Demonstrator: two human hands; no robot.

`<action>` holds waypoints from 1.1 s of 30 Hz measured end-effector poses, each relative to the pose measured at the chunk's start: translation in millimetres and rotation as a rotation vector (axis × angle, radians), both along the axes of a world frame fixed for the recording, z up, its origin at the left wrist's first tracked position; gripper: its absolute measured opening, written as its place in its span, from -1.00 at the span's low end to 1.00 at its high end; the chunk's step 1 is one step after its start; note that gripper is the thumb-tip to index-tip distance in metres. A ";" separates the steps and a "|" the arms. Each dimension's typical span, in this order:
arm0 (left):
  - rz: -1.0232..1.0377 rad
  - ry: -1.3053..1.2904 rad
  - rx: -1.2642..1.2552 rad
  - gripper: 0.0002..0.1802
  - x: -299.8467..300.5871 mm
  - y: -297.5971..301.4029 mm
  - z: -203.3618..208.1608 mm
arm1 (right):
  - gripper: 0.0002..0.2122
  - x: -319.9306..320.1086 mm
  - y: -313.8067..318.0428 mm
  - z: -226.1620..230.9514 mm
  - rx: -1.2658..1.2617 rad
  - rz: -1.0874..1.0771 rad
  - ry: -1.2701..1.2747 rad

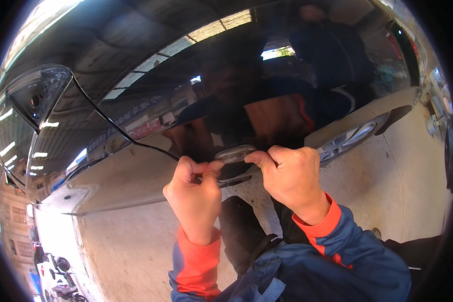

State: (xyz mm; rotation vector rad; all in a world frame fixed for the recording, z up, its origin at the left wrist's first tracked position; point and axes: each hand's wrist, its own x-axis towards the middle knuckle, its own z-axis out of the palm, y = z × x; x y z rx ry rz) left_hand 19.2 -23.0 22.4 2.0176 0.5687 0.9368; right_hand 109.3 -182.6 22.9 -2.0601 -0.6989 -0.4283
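Observation:
A small, flat, rounded grey thing [235, 154], its exact kind unclear, is held between my hands close to the glossy black car body [151, 100]. My left hand [194, 194] is closed, thumb and curled fingers pinching at its left end. From the other side my right hand [294, 178] grips its right end, the thumb pressed along it. Whether it touches the car's panel I cannot tell. The fingertips behind it are partly hidden. Dark reflections cover the panel in front of me.
A silver-spoked wheel [355, 138] is on the right, low on the car. A dark seam [105, 117] curves across the left bodywork. Concrete floor [131, 246] lies below. Parked two-wheelers [60, 277] stand at the lower left, and assorted items [435, 110] line the right edge.

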 end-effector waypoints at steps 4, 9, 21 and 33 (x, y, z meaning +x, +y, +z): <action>0.017 0.014 0.003 -0.73 -0.4 1.9 0.1 | -0.71 2.1 2.0 -1.8 0.041 0.014 0.031; 0.034 -0.048 -0.046 -0.74 1.9 -1.5 -5.6 | -0.72 2.7 2.1 -5.1 0.065 0.035 0.046; 0.105 -0.105 -0.380 -0.68 -4.0 -21.3 -20.9 | -0.56 -26.0 1.8 -19.0 0.134 0.120 0.011; -0.417 -0.019 -0.835 -0.56 -13.2 -20.8 -41.3 | -0.73 -22.9 29.4 19.8 -0.268 0.004 -0.158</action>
